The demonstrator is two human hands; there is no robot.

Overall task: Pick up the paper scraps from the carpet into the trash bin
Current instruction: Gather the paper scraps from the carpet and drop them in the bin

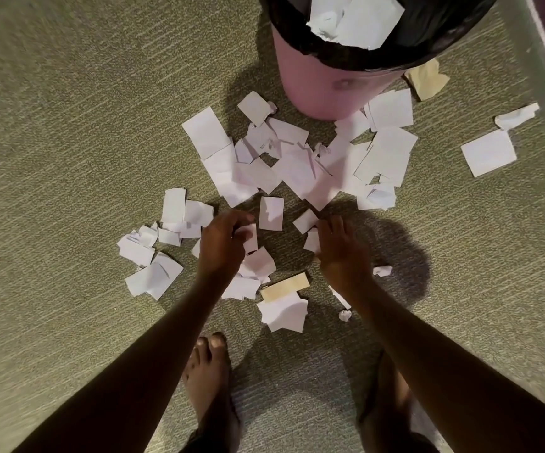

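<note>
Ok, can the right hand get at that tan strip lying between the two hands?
Probably yes. The tan strip lies flat on the carpet beside the right hand, at its wrist. It is uncovered, with only bare carpet between them, and a white scrap merely touches its near edge.

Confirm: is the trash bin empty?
No, white paper pieces lie inside the black-lined trash bin.

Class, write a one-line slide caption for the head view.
Left hand and right hand gather paper scraps off the carpet near the trash bin.
</note>
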